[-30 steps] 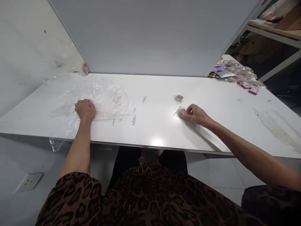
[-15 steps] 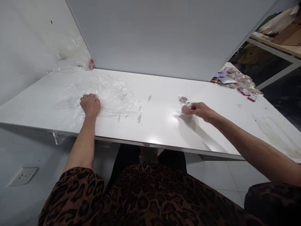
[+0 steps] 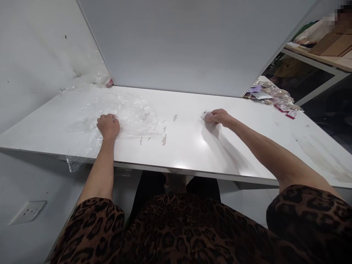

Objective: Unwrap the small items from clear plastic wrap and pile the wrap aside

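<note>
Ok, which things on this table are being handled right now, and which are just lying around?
In hand:
left hand on the clear plastic sheet
right hand on a small clear packet

Lying about:
pile of packets at the far right
red-and-white scrap in the corner

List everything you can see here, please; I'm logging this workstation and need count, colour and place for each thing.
Table: one, white, across the middle.
Clear plastic sheet: one, transparent, crumpled on the table's left part.
Small clear packets: number unclear, pinkish contents, under the right hand.
Packet pile: many, mixed purple, pink and tan, table's far right corner.
Partition panel: one, grey, behind the table.
Wall socket: one, white, lower left wall.
Left hand: fisted, resting on the plastic sheet.
Right hand: closed over the small packets.
</note>
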{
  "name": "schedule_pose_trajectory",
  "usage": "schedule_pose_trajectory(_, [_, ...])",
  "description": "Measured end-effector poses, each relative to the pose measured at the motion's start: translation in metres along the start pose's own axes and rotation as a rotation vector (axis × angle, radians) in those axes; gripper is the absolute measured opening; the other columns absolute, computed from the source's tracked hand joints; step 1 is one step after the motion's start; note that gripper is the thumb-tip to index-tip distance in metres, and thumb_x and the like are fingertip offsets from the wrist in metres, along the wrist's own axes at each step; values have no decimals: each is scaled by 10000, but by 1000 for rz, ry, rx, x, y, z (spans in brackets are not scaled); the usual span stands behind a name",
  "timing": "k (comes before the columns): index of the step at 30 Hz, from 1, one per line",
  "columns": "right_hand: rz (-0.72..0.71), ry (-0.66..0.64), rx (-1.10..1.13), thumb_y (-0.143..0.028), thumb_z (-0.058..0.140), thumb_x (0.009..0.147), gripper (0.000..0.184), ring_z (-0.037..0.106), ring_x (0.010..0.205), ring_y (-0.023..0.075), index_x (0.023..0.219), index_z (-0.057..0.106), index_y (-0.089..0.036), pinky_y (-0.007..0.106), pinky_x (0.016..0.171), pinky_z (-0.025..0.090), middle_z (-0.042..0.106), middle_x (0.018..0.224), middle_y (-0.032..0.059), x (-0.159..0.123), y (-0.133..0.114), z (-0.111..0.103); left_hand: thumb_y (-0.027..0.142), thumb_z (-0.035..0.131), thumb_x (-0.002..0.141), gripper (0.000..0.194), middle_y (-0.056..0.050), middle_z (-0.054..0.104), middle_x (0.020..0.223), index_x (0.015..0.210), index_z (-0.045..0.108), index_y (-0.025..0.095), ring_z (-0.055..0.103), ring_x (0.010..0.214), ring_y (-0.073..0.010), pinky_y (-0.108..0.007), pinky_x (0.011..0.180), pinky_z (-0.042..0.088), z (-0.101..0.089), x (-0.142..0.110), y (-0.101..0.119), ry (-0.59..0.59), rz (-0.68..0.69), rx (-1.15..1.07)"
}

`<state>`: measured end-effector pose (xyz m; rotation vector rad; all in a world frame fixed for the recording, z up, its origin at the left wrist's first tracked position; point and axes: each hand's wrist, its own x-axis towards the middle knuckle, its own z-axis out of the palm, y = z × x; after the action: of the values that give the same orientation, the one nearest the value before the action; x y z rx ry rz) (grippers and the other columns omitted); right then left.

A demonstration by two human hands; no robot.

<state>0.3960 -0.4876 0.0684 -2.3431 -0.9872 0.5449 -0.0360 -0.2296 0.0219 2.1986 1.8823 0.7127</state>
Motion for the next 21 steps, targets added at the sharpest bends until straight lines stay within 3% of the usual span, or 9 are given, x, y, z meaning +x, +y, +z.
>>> schedule_pose_trajectory(5, [-112,174,-171,-135,712,707,260,461,681,136,719,467,-223,271,619,347,536,709,-15,-22,4,-12,280,476,958,402,-265,583,1452,1265,695,143,490,1411,-434,-617,1149,393,-1,0,-1,-18,10,2])
schedule_pose_trajectory(10, [-232,196,-184,-201,728,772,295,441,648,139,702,443,-231,290,644,337,525,670,-11,-62,27,-26,248,438,973,422,-261,583,1457,1290,690,129,493,1417,-433,-597,1144,401,-3,0,-1,-21,21,24])
schedule_pose_trajectory(13, [-282,230,-171,-295,732,829,306,435,615,138,705,459,-234,301,647,342,518,655,-8,-92,53,-36,239,440,979,441,-229,587,1475,1334,682,136,505,1413,-399,-546,1156,415,-4,0,1,-36,0,87])
schedule_pose_trajectory(17, [-200,302,-128,-464,783,855,406,433,596,132,704,482,-238,308,633,333,515,632,-17,-125,99,-60,244,467,962,467,-133,599,1497,1382,668,204,527,1399,-314,-446,1170,434,-2,3,4,-35,-76,238])
schedule_pose_trajectory(21, [-73,431,-185,-321,851,834,303,467,607,125,749,575,-229,324,680,337,542,637,-27,-126,147,-98,280,446,964,466,-82,610,1507,1375,662,252,547,1383,-269,-406,1176,445,3,9,0,-26,-86,314])
